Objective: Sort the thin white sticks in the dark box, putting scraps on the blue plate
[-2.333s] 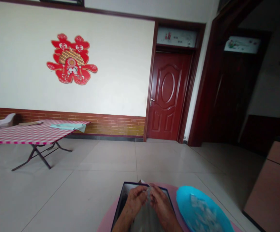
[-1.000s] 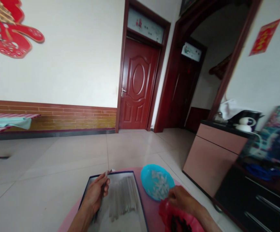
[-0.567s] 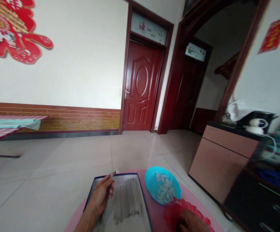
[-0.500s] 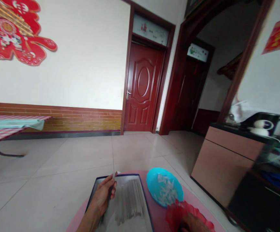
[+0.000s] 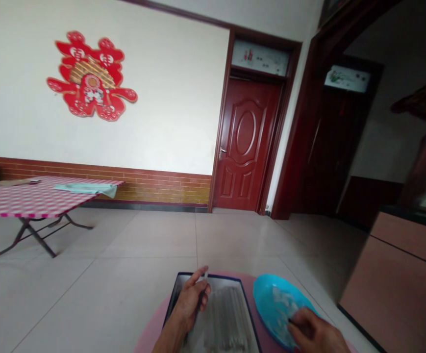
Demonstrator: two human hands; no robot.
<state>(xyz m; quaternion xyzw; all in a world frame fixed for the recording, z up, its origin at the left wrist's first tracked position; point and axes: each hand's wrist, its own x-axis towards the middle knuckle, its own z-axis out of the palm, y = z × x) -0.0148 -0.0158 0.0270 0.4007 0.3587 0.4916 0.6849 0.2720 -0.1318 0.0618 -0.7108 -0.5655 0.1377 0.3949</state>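
Observation:
My left hand point(image 5: 191, 303) is closed around a slim stick point(image 5: 201, 298), dark along its length, with a pale, translucent piece at its upper end by the thumb. It is held above a shallow dark-rimmed tray point(image 5: 248, 306), where several slim grey rods point(image 5: 227, 314) lie side by side. To the right, my right hand point(image 5: 313, 331) reaches over the near edge of a bright blue bowl point(image 5: 266, 296) holding small clear pieces point(image 5: 285, 299). Its fingers are pinched together and blurred by motion; what they hold is too small to make out.
Tray and bowl rest on a round pink tabletop point(image 5: 153, 329). A folding table point(image 5: 32, 196) with a checked cover and a light green cloth point(image 5: 87, 188) stands at the left. A brown cabinet point(image 5: 400, 289) is on the right, and a red door point(image 5: 245, 147) is across the tiled floor.
My right hand has moved from the red scalloped dish to the blue bowl; the dish is out of sight now. The view has swung left. My left hand still grips the stick.

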